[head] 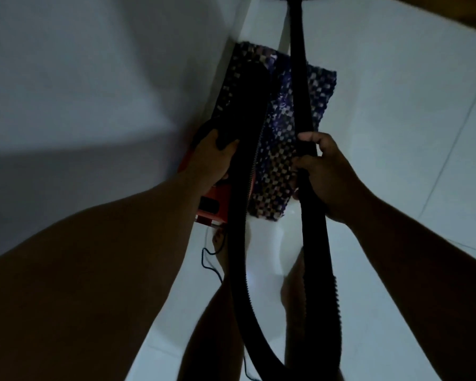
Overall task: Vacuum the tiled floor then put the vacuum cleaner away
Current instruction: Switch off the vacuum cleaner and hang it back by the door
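The room is dim. A red and black vacuum cleaner hangs close to the white wall, and my left hand grips its black top handle. My right hand is closed around the black wand, which runs up and out of the top of the view. The ribbed black hose loops down between my legs and back up to my right hand. Pale floor tiles spread to the right.
A chequered woven mat lies on the floor by the wall, under the vacuum and wand. The white wall fills the left side. A thin power cord trails by my bare feet.
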